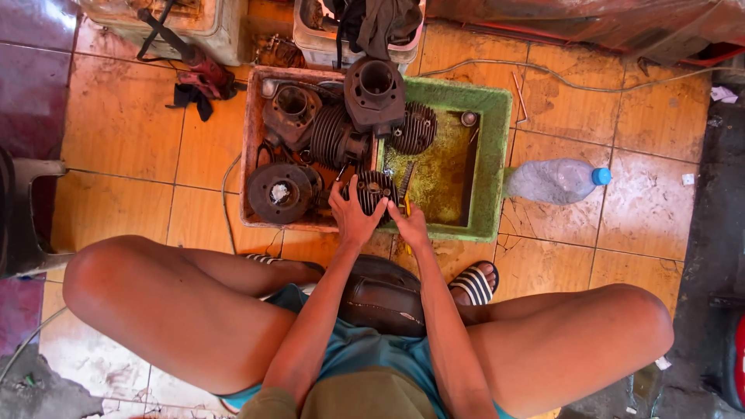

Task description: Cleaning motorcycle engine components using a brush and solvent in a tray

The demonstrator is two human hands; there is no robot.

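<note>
I sit low over two trays on an orange tiled floor. My left hand grips a small dark finned engine part at the front, where the brown tray meets the green tray. My right hand rests against the same part from the right, fingers near a thin tool with a yellow handle; whether it holds the tool I cannot tell. Behind lie several dark finned cylinders, a cylinder block and a round disc-shaped part.
A clear plastic bottle with a blue cap lies right of the green tray. White containers and a red-handled tool stand at the back. A cable runs across the tiles. A grey stool is at left.
</note>
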